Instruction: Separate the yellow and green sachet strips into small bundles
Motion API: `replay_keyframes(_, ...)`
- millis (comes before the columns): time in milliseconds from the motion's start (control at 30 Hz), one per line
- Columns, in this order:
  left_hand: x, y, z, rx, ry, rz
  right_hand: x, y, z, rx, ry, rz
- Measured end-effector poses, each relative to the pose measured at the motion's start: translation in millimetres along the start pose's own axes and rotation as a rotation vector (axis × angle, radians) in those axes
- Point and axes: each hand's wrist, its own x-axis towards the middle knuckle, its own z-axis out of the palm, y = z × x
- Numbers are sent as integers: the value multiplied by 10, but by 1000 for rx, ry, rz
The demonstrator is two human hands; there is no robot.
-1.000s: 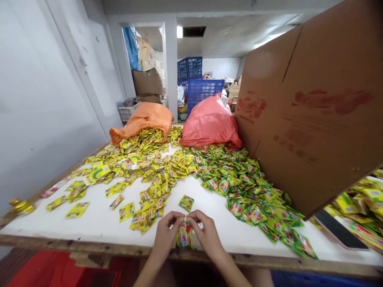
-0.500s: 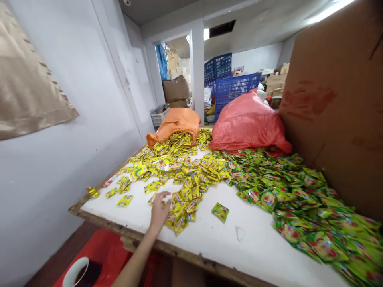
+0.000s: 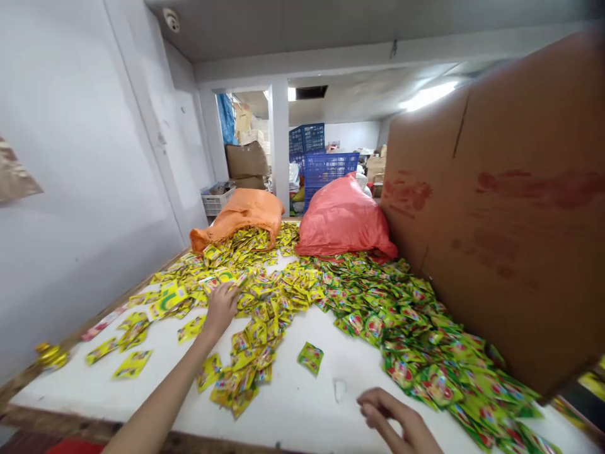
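My left hand (image 3: 222,307) reaches over the heap of small yellow packets (image 3: 265,302), palm down, its fingers stretched forward. Its fingertips are at a larger yellow-and-green printed piece (image 3: 225,275); whether they touch it I cannot tell. A similar larger yellow piece (image 3: 169,299) lies to the left. My right hand (image 3: 399,419) hovers low over the table's near side, fingers loosely curved and thumb apart, with nothing visible in it. Ahead of it lies a single green packet (image 3: 311,358). Green packets with red print (image 3: 439,353) are heaped to its right.
An orange sack (image 3: 253,211) spills yellow packets at the back of the white table (image 3: 302,403). Beside it slumps a red sack (image 3: 347,217). A tall cardboard sheet (image 3: 491,208) borders the right side. A shiny gold object (image 3: 51,356) sits at the left edge.
My left hand has moved forward from the near yellow packets to the larger yellow piece. My right hand has come into view at the lower right. The view has turned right.
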Motion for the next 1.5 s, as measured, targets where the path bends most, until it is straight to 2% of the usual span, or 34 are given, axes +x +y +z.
replay_keyframes(67,-295,235,-143,-44,-6,73,227,-59,256,248,-26,76)
replay_keyframes(100,-471,374,-215,-113,-24,187,326,-78,395,396,-62,159)
replay_keyframes(167,-828,649,-339,-233,-154,437,465,-116,665,677,-216,353)
replay_keyframes(200,-994,766,-383,-291,-201,509,500,-141,787,783,-316,416)
replay_keyframes(233,-1146,857,-412,-343,-243,523,513,-173,898,858,-412,441)
replay_keyframes(267,-1282,922,-426,-404,-271,478,507,-209,998,907,-488,431)
replay_keyframes(300,-1400,962,-425,-482,-255,370,487,-247,1090,936,-535,402)
replay_keyframes(333,-1501,983,-411,-577,-188,206,458,-284,1178,956,-554,372)
replay_keyframes(433,-1701,990,-319,-954,142,-404,390,-366,1454,974,-487,297)
replay_keyframes(467,-1734,987,-284,-1096,206,-601,394,-383,1554,952,-475,254)
replay_keyframes(533,-1757,972,-236,-1358,220,-916,472,-415,1752,813,-473,128)
replay_keyframes(600,-1741,935,-233,-1514,208,-1075,656,-460,1919,502,-416,-17)
replay_keyframes(700,-1710,836,-283,-1565,338,-1101,1072,-546,2070,-184,-220,-319)
replay_keyframes(733,-1709,799,-296,-1557,373,-1110,1218,-566,2097,-373,-192,-412)
replay_keyframes(800,-1729,730,-293,-1547,364,-1149,1476,-577,2129,-562,-215,-508)
replay_keyframes(900,-1793,665,-221,-1554,240,-1211,1707,-517,2136,-651,-280,-520)
replay_keyframes(1000,-1835,685,-147,-1544,176,-1250,1747,-426,2079,-719,-285,-528)
replay_keyframes(1200,-1729,884,-126,-1509,237,-1230,1629,-369,1944,-741,-275,-558)
replay_keyframes(1400,-1724,905,-101,-1493,250,-1224,1688,-470,2195,-705,-284,-538)
replay_keyframes(1500,-1765,874,-112,-1498,240,-1209,1707,-538,2159,-638,-216,-510)
